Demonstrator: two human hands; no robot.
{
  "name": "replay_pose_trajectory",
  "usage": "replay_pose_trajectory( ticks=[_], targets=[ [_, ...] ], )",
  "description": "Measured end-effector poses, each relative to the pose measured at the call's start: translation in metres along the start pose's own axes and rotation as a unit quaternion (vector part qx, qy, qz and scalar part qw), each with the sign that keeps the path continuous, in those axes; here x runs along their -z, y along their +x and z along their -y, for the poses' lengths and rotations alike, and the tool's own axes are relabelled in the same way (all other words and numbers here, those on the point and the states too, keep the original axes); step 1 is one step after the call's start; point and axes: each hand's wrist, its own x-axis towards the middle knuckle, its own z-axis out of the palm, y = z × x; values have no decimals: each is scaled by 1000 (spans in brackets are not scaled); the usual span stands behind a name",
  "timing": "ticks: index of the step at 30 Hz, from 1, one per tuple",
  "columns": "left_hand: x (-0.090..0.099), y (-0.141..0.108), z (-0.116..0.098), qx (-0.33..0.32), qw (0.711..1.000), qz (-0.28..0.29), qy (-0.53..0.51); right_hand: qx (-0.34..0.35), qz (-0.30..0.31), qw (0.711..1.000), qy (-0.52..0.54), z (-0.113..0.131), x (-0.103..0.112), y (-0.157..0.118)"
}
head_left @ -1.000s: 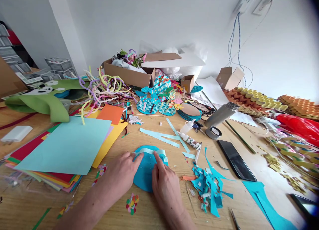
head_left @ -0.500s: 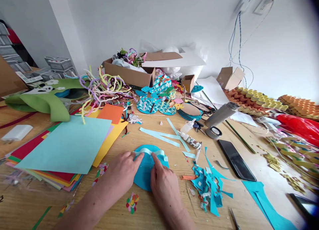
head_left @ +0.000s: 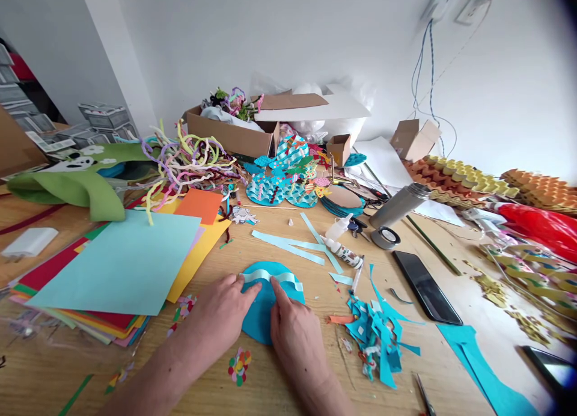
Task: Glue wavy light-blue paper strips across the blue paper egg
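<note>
A round blue disc lies on the table in front of me. Across its upper part runs a pale blue paper strip, bent into raised waves. At the strip's left end, my left hand rests with thumb and index finger spread apart, at the disc's edge. My right hand presses the strip's middle down with a stretched index finger; its other fingers are curled and partly hidden. Beyond the disc lie loose pale blue strips, a glue bottle and a white squeeze bottle.
Stacked coloured paper lies at left. Blue scraps, a phone and scissors lie at right. A grey flask stands farther back, near decorated discs and cardboard boxes. Paper dots lie near my wrists.
My right index finger has shifted slightly left along the strip, and the wave to its right shows more fully. My left hand stays nearly in place.
</note>
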Motion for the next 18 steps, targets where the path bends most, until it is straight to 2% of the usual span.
replay_pose_trajectory(
  ticks=[18],
  targets=[
    [8, 1, -3, 3, 1000, 20, -1, -7, -4, 1000, 25, 0, 1, 0]
  ],
)
